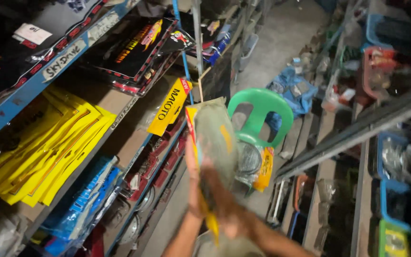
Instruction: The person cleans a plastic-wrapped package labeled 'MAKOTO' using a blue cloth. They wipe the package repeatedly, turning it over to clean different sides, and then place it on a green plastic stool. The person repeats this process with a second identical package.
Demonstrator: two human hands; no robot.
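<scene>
blue metal shelving (24, 90) at left, stacked with flat glossy packets, yellow and black. green plastic chair (262, 112) in aisle beyond. step in hand, as judged: handling long flat plastic-wrapped packet (215, 138), upright between both hands over aisle, blurred. left hand (192, 176) flat against its edge, right hand (215, 190) pressed on its face; how tightly either grip closes, cannot tell.

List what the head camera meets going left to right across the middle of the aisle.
Yellow packets on the shelf → flat packet held up between both hands → green plastic chair → blue bin on the right rack.
</scene>
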